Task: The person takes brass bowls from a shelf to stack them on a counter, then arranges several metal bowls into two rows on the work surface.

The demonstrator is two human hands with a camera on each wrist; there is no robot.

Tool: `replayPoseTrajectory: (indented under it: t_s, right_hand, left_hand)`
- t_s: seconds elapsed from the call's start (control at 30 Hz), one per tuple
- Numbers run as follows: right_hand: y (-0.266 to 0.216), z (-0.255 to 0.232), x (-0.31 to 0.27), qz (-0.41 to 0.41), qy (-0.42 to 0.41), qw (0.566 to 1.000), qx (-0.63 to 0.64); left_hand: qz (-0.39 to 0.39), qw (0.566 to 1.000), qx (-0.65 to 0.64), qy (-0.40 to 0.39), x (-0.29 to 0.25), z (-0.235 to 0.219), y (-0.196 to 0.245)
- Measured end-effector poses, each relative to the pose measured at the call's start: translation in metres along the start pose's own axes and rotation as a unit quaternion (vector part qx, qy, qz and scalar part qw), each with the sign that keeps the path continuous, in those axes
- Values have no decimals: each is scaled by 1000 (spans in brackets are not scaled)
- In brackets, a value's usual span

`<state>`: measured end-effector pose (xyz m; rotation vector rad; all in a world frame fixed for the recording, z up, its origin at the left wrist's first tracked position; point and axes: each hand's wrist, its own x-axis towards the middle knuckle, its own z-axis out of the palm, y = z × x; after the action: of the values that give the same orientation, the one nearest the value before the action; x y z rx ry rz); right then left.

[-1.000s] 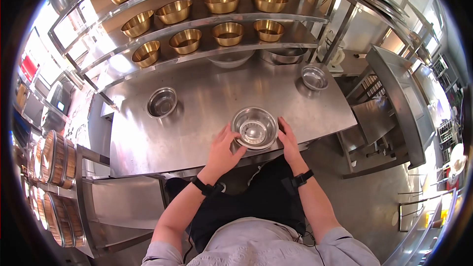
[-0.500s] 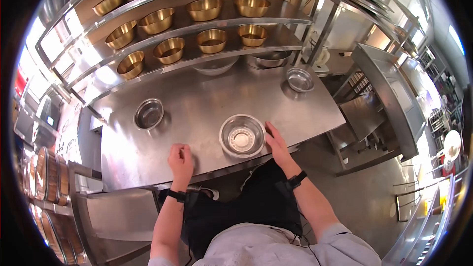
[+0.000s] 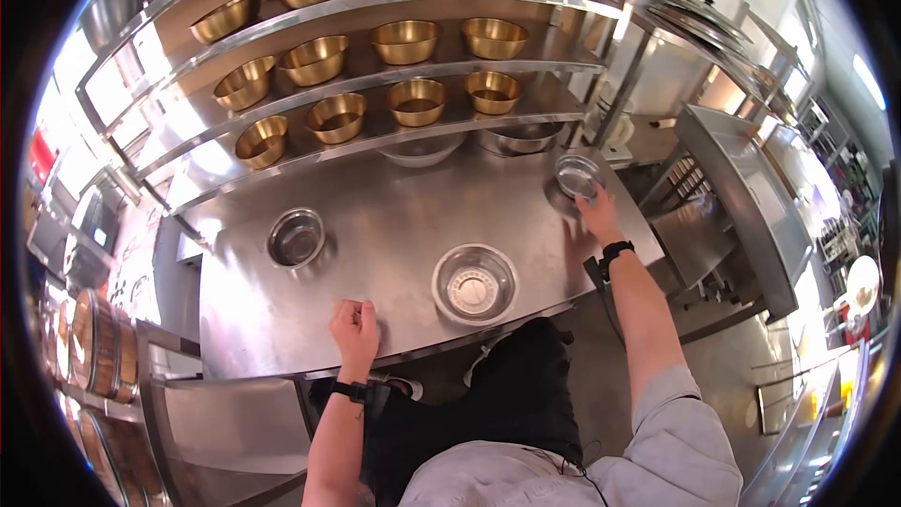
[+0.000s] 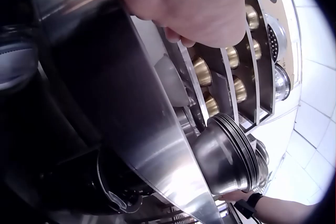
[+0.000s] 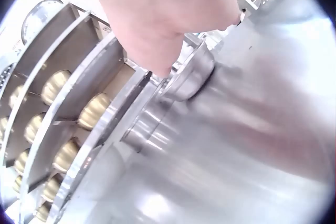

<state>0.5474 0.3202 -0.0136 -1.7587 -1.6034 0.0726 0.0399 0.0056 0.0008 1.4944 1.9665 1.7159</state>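
Note:
My left hand (image 3: pixel 355 333) rests at the table's front edge, fingers loosely curled and holding nothing. With fingers over its near rim, my right hand (image 3: pixel 602 216) grips a small steel bowl (image 3: pixel 576 174) at the table's right end; in the right wrist view the fingers meet the rim of this bowl (image 5: pixel 193 77), and part of the grip is hidden. Between the hands, near the front edge, a wider steel bowl (image 3: pixel 475 284) stands upright, touched by neither hand. Farther left sits a stack of steel bowls (image 3: pixel 296 238), whose nested rims show in the left wrist view.
Brass bowls (image 3: pixel 417 101) stand in rows on the shelves (image 3: pixel 375 84) over the back of the steel table (image 3: pixel 394 225). Under the lowest shelf are a pale bowl (image 3: pixel 422 150) and a steel basin (image 3: pixel 519 138). Wooden steamers (image 3: pixel 94 347) are at the left.
My left hand has left the wider bowl and moved left to the table edge. My right hand has left the same bowl and reached back and right to the small bowl, taking hold of it.

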Motion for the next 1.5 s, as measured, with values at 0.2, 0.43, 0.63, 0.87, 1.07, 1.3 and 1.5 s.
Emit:
replayPoseTrajectory:
  t_s: [0.2, 0.43, 0.63, 0.87, 1.07, 1.3, 1.5]
  right_hand:
    - [-26, -3, -7, 26, -59, 996, 60]
    - [-75, -36, -60, -38, -61, 992, 101]
    - [-132, -89, -131, -34, -118, 954, 275]
    - [-182, -108, -209, -133, -173, 936, 276]
    - [-189, -96, -230, -239, -204, 938, 143]
    - [-165, -79, -224, -169, -194, 947, 190]
    - [-147, -45, -194, -154, -146, 942, 260]
  left_hand:
    - [5, 1000, 0, 9, 2, 0, 2]
    - [-21, 999, -25, 8, 4, 2, 3]
    - [-44, 999, -20, -22, 3, 0, 3]
    - [-54, 998, -26, -31, 1, -1, 1]
    - [-29, 999, -12, -23, -2, -3, 3]
    - [-14, 1000, -22, -9, 0, -2, 6]
    - [-33, 999, -23, -24, -1, -3, 5]
